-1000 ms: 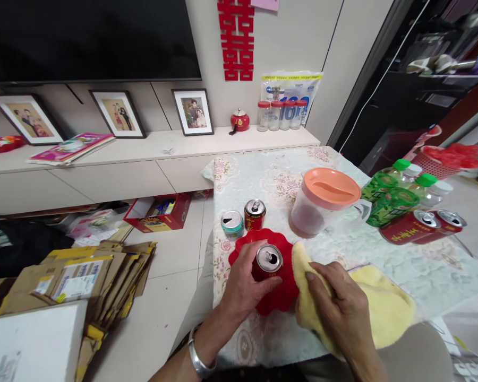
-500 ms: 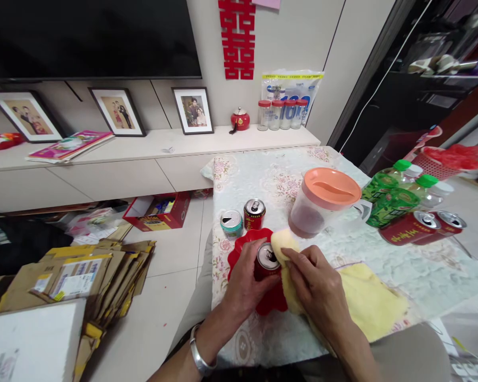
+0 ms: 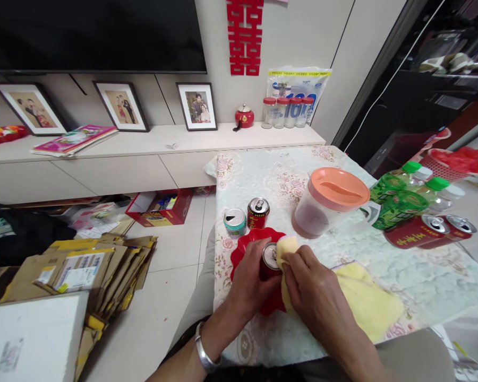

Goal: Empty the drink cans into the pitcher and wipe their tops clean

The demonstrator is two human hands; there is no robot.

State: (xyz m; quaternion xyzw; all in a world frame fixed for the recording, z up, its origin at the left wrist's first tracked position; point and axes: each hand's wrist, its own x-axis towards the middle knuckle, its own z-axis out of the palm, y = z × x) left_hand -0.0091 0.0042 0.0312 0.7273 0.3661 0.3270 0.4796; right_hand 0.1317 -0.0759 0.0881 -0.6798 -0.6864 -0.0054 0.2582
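Note:
My left hand (image 3: 250,281) is wrapped round a dark red drink can (image 3: 270,258), held upright over a red scalloped dish (image 3: 242,246). In my right hand (image 3: 313,281) a yellow cloth (image 3: 287,249) is bunched and pressed against the can's top rim, covering part of the lid. The cloth's far end spreads over the table to the right. Just behind the dish stand a short teal can (image 3: 235,225) and another red can (image 3: 258,213). The lower part of the held can is hidden by my fingers.
A clear pitcher with an orange lid (image 3: 338,187) stands behind my right hand on the floral tablecloth (image 3: 271,170). Green-capped bottles (image 3: 402,204) and two red cans (image 3: 418,231) are at the right. Flattened cardboard (image 3: 103,270) lies on the floor to the left.
My right hand has shifted the cloth onto the can's lid, covering more of it. The left hand keeps its hold. The whole view has moved slightly.

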